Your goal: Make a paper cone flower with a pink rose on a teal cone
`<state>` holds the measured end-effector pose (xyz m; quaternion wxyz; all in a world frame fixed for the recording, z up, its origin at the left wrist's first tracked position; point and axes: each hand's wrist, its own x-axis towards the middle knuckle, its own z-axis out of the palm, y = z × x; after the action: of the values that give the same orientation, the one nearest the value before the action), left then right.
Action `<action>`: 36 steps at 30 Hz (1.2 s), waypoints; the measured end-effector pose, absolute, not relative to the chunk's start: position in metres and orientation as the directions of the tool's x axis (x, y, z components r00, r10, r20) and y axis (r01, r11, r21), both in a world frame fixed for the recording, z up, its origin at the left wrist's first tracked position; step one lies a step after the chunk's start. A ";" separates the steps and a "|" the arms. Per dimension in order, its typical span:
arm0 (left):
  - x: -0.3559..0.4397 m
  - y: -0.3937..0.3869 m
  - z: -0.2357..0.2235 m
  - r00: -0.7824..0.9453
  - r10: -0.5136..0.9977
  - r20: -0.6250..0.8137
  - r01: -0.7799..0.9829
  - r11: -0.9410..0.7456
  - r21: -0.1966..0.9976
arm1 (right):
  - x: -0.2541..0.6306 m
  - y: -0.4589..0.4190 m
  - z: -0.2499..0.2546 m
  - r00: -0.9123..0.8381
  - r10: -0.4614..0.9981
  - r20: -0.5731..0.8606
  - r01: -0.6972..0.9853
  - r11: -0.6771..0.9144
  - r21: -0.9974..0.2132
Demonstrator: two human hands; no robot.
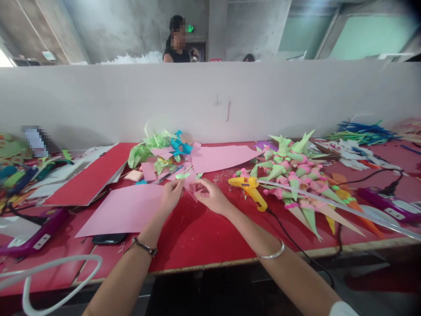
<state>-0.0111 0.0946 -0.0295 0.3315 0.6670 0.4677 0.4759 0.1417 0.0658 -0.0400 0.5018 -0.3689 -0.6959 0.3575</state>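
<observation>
My left hand is closed in a pinch on a small pink piece, which looks like thin sheet or foam. Curled round the other side of it is my right hand, thumb and fingers drawn together; the exact grip is blurred. A scrap of light green shows just above the left fingertips. Below the left hand lies a large pink sheet. To the right of my right hand, a yellow hot glue gun lies on its side, a long clear glue stick sticking out of its back.
Several pink and green cone-shaped pieces are heaped at the right. Green and pink scraps pile up behind my hands. Purple power strips stand at both sides. A grey partition closes off the red table; a person is beyond it.
</observation>
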 end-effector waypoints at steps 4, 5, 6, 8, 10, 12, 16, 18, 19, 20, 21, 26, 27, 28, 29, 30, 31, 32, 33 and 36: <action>-0.010 0.093 -0.027 0.156 0.937 0.313 0.277 -0.345 0.897 | 0.141 0.070 -0.040 -0.168 0.884 0.435 0.106 0.455 -0.884; -0.009 0.093 -0.027 0.174 0.935 0.310 0.271 -0.348 0.897 | 0.141 0.071 -0.040 -0.164 0.886 0.433 0.088 0.450 -0.888; -0.009 0.092 -0.026 0.194 0.932 0.307 0.267 -0.351 0.898 | 0.140 0.071 -0.039 -0.163 0.888 0.431 0.069 0.446 -0.892; -0.007 0.091 -0.026 0.230 0.926 0.300 0.266 -0.356 0.896 | 0.140 0.071 -0.038 -0.159 0.891 0.425 0.038 0.436 -0.899; -0.006 0.090 -0.027 0.262 0.920 0.291 0.277 -0.361 0.891 | 0.141 0.071 -0.037 -0.139 0.898 0.417 0.022 0.424 -0.905; -0.006 0.089 -0.029 0.288 0.915 0.284 0.299 -0.367 0.881 | 0.141 0.071 -0.037 -0.116 0.906 0.407 0.020 0.412 -0.911; -0.006 0.087 -0.030 0.344 0.897 0.278 0.346 -0.396 0.851 | 0.143 0.071 -0.037 -0.070 0.922 0.381 0.032 0.384 -0.923; -0.005 0.086 -0.031 0.365 0.887 0.281 0.363 -0.414 0.835 | 0.144 0.071 -0.038 -0.044 0.928 0.369 0.039 0.370 -0.928; -0.005 0.085 -0.030 0.371 0.884 0.283 0.370 -0.420 0.828 | 0.144 0.071 -0.038 -0.033 0.931 0.364 0.044 0.365 -0.930; -0.005 0.085 -0.030 0.374 0.883 0.284 0.378 -0.425 0.823 | 0.144 0.072 -0.039 -0.022 0.933 0.360 0.050 0.360 -0.931; -0.005 0.085 -0.030 0.378 0.882 0.283 0.384 -0.427 0.818 | 0.144 0.072 -0.039 -0.011 0.934 0.358 0.054 0.358 -0.932; -0.004 0.084 -0.029 0.398 0.878 0.268 0.401 -0.429 0.810 | 0.143 0.073 -0.040 0.022 0.929 0.369 0.027 0.368 -0.929; -0.004 0.083 -0.029 0.398 0.878 0.267 0.403 -0.429 0.808 | 0.143 0.073 -0.040 0.025 0.929 0.370 0.017 0.370 -0.929; -0.003 0.083 -0.028 0.397 0.878 0.267 0.406 -0.429 0.807 | 0.142 0.073 -0.041 0.026 0.928 0.371 0.005 0.371 -0.929; -0.003 0.083 -0.028 0.394 0.879 0.267 0.408 -0.428 0.807 | 0.141 0.074 -0.041 0.026 0.929 0.369 -0.007 0.370 -0.929; -0.003 0.083 -0.028 0.390 0.881 0.267 0.409 -0.426 0.807 | 0.141 0.074 -0.042 0.027 0.930 0.366 -0.019 0.367 -0.930; -0.003 0.083 -0.028 0.384 0.883 0.269 0.409 -0.424 0.808 | 0.140 0.075 -0.043 0.029 0.932 0.361 -0.031 0.361 -0.932; -0.003 0.083 -0.028 0.376 0.886 0.271 0.409 -0.421 0.810 | 0.140 0.076 -0.044 0.032 0.935 0.353 -0.043 0.354 -0.934; -0.003 0.083 -0.028 0.368 0.888 0.275 0.407 -0.419 0.811 | 0.140 0.076 -0.045 0.034 0.938 0.344 -0.052 0.346 -0.937; -0.004 0.084 -0.030 0.340 0.895 0.288 0.401 -0.415 0.817 | 0.140 0.076 -0.047 0.020 0.949 0.315 -0.064 0.315 -0.947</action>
<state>-0.0036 0.0840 -0.0296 0.3261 0.7507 0.4316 0.3793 0.1395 0.0765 -0.0467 0.5922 -0.3992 -0.5540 0.4277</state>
